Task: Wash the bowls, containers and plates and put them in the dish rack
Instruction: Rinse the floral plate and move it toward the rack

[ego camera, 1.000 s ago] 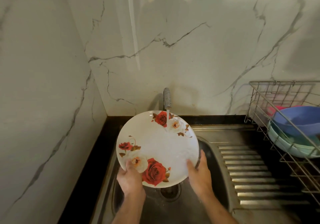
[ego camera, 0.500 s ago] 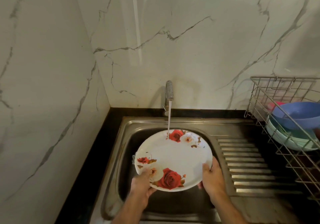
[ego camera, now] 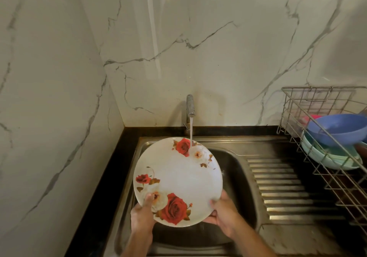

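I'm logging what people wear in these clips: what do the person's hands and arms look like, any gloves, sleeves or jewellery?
Both hands are bare: no gloves on the left hand or the right hand. The forearms are bare too, with no sleeves showing down to the bottom of the picture. No watch, bracelet or ring shows on the parts in view.

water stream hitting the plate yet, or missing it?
Touching. The head view shows the water stream from the tap landing on the plate at its far rim, beside the top rose.
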